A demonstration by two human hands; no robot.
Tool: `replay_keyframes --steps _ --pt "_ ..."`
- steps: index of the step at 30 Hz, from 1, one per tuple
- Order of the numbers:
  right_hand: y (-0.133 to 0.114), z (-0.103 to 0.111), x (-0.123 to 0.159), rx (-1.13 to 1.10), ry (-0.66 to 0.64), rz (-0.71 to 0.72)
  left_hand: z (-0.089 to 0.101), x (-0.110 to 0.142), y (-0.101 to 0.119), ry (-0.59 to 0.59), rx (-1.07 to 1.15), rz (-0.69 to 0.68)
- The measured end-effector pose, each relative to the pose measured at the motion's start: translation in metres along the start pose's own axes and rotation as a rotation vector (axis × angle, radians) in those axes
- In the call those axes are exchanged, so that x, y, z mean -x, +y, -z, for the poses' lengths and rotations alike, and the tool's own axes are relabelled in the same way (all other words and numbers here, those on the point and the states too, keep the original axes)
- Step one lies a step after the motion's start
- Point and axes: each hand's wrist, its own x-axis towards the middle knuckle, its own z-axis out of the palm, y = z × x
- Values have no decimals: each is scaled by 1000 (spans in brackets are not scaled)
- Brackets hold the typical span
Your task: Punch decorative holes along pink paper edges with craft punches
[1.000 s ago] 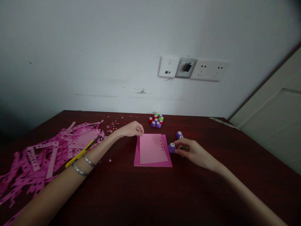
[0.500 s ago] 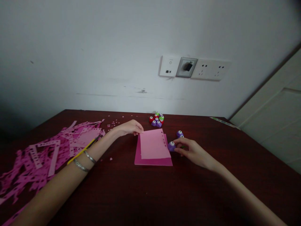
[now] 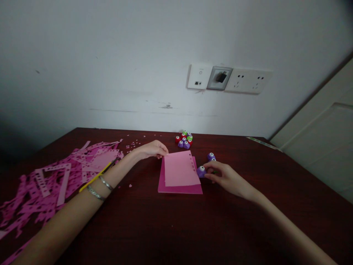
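Compared with the earlier view, the light pink paper sheet (image 3: 180, 168) lies almost the same, but it sits higher and more to the right on the dark pink sheet (image 3: 179, 189) than at the first moment, and its top and right edges now pass over the dark sheet's edges. Both sheets lie on the dark wooden table (image 3: 220, 221). The left hand (image 3: 153, 149) reaches forward with the forearm low, and its fingers (image 3: 164, 153), held close together, touch the top-left corner of the light sheet; I cannot tell if they pinch it. The right hand (image 3: 224, 179) lies just right of the sheets, with its fingers curled and pressed around a small purple craft punch (image 3: 201, 171). A second purple punch (image 3: 211, 156) stands just beyond that hand.
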Motion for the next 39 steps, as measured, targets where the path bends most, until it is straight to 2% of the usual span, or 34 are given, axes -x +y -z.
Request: replay_keyframes --steps 32,39 --pt "-4 2 1 87 -22 20 -4 -1 1 22 99 104" --pt "-6 3 2 109 -16 35 -3 -4 -5 9 123 116"
